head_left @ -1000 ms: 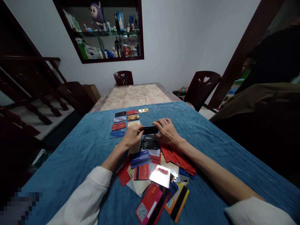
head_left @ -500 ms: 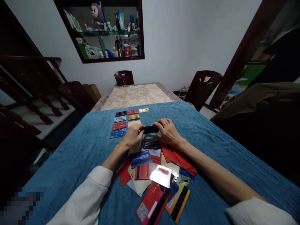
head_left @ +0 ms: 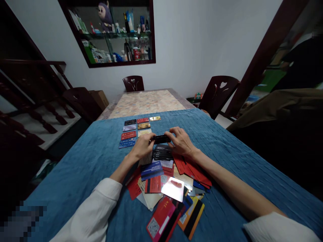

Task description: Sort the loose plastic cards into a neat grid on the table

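Between my two hands is a black card (head_left: 162,139), tilted up above the pile. My left hand (head_left: 142,146) pinches its left end, and my right hand (head_left: 182,142) pinches its right end. Right below lies a fanned stack of black cards (head_left: 163,153). Around it spreads a loose heap with a blue card (head_left: 152,170), a shiny silver card (head_left: 173,189), red cards (head_left: 193,171) and an orange card with a dark stripe (head_left: 191,216). Beyond my left hand, several cards lie in rows, among them a red card (head_left: 128,135) and a gold card (head_left: 143,126).
A blue cloth (head_left: 83,161) covers the near part of the table, with a patterned tabletop (head_left: 146,101) behind. Dark wooden chairs (head_left: 219,92) stand around it. At the right is a person in dark clothing (head_left: 306,64). A wall cabinet (head_left: 121,64) hangs at the back.
My hands and the black card hold nearly the same place; my right fingers have shifted slightly. The person at the right edge has moved a little to the right.
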`<action>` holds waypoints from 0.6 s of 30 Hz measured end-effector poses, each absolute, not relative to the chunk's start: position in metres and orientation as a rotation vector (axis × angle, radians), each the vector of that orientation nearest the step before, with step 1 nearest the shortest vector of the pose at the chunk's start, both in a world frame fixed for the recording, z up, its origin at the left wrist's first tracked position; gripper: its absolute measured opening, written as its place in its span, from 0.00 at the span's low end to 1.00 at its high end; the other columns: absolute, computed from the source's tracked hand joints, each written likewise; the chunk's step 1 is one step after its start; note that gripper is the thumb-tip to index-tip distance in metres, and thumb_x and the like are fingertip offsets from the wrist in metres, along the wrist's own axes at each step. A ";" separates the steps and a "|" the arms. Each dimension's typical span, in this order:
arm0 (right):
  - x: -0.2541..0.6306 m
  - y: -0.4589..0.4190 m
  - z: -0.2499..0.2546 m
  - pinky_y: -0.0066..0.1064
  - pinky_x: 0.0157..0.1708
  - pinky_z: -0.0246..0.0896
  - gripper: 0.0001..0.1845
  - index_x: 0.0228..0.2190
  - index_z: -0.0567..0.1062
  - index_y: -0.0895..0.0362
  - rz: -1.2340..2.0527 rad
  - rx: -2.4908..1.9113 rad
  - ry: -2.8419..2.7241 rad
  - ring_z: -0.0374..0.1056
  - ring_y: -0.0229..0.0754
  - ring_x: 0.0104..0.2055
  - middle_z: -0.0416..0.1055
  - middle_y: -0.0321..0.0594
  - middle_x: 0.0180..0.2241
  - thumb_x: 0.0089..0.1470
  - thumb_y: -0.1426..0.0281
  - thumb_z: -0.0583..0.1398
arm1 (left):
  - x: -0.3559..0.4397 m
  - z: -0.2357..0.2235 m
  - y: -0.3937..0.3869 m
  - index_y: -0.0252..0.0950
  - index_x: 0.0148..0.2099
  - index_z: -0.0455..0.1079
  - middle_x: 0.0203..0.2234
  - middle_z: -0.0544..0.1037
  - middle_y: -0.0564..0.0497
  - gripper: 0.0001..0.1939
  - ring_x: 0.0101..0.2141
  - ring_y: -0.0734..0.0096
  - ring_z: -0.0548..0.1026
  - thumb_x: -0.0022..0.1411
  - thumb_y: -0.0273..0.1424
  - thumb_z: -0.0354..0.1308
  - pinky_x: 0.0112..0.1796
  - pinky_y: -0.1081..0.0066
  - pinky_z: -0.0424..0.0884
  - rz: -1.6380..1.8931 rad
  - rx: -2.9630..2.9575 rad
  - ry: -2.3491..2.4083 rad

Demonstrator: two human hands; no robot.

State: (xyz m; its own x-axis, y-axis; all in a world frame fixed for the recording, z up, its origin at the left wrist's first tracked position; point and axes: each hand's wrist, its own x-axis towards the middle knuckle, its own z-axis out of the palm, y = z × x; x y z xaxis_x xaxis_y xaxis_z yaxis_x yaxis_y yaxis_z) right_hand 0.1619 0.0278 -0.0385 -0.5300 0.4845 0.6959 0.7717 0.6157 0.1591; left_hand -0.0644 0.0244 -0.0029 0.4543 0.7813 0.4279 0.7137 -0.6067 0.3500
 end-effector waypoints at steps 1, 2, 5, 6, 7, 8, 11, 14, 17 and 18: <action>0.162 0.028 -0.038 0.38 0.40 0.54 0.18 0.49 0.73 0.58 -0.611 -0.978 -2.228 0.57 0.50 0.44 0.67 0.49 0.43 0.55 0.73 0.58 | -0.065 -0.003 0.025 0.35 0.45 0.75 0.38 0.81 0.46 0.12 0.38 0.63 0.78 0.60 0.23 0.55 0.42 0.66 0.74 0.855 2.578 1.332; 0.162 0.028 -0.038 0.38 0.40 0.54 0.18 0.49 0.73 0.58 -0.614 -0.973 -2.228 0.57 0.50 0.44 0.67 0.49 0.43 0.55 0.73 0.58 | -0.065 -0.004 0.025 0.35 0.45 0.75 0.38 0.81 0.46 0.13 0.39 0.63 0.78 0.60 0.23 0.55 0.43 0.66 0.74 0.856 2.580 1.333; 0.162 0.028 -0.039 0.39 0.41 0.55 0.18 0.49 0.74 0.58 -0.609 -0.967 -2.229 0.57 0.50 0.44 0.67 0.50 0.43 0.56 0.72 0.57 | -0.065 -0.005 0.026 0.36 0.45 0.75 0.37 0.81 0.46 0.13 0.39 0.63 0.78 0.60 0.23 0.55 0.43 0.66 0.74 0.858 2.582 1.335; 0.162 0.028 -0.039 0.39 0.41 0.55 0.18 0.49 0.73 0.58 -0.600 -0.969 -2.231 0.57 0.51 0.45 0.67 0.50 0.44 0.56 0.72 0.57 | -0.065 -0.005 0.026 0.36 0.45 0.75 0.37 0.81 0.47 0.13 0.39 0.63 0.78 0.60 0.23 0.55 0.43 0.66 0.74 0.862 2.583 1.336; 0.162 0.028 -0.039 0.39 0.41 0.55 0.18 0.49 0.73 0.58 -0.589 -0.971 -2.233 0.57 0.51 0.45 0.67 0.50 0.44 0.57 0.72 0.57 | -0.066 -0.006 0.026 0.36 0.45 0.75 0.37 0.81 0.47 0.13 0.39 0.63 0.78 0.60 0.23 0.55 0.43 0.66 0.74 0.864 2.584 1.338; 0.162 0.028 -0.039 0.39 0.41 0.55 0.18 0.50 0.73 0.58 -0.582 -0.972 -2.235 0.57 0.51 0.45 0.67 0.50 0.44 0.57 0.72 0.57 | -0.066 -0.006 0.027 0.36 0.45 0.75 0.37 0.81 0.47 0.13 0.39 0.63 0.78 0.60 0.23 0.55 0.43 0.65 0.74 0.864 2.585 1.340; 0.162 0.028 -0.039 0.39 0.41 0.56 0.18 0.49 0.73 0.58 -0.584 -0.972 -2.236 0.57 0.51 0.45 0.67 0.50 0.44 0.57 0.72 0.57 | -0.066 -0.006 0.027 0.36 0.47 0.75 0.38 0.81 0.46 0.13 0.39 0.62 0.78 0.60 0.23 0.55 0.44 0.64 0.75 0.854 2.594 1.341; 0.162 0.028 -0.038 0.38 0.41 0.56 0.18 0.49 0.73 0.58 -0.602 -0.960 -2.238 0.58 0.50 0.45 0.67 0.50 0.44 0.57 0.72 0.57 | -0.066 -0.007 0.027 0.35 0.48 0.75 0.39 0.81 0.45 0.15 0.41 0.61 0.79 0.60 0.22 0.54 0.45 0.63 0.75 0.842 2.606 1.337; 0.162 0.028 -0.038 0.38 0.41 0.56 0.18 0.49 0.73 0.58 -0.589 -0.960 -2.248 0.58 0.50 0.45 0.67 0.50 0.44 0.57 0.73 0.57 | -0.066 -0.008 0.028 0.36 0.49 0.75 0.41 0.81 0.45 0.17 0.43 0.60 0.79 0.59 0.21 0.54 0.47 0.62 0.75 0.848 2.616 1.325; 0.162 0.028 -0.038 0.39 0.41 0.56 0.18 0.49 0.73 0.58 -0.581 -0.963 -2.250 0.57 0.50 0.45 0.67 0.50 0.44 0.57 0.73 0.57 | -0.066 -0.009 0.028 0.36 0.49 0.75 0.41 0.81 0.45 0.17 0.43 0.60 0.79 0.59 0.21 0.54 0.47 0.62 0.75 0.850 2.617 1.322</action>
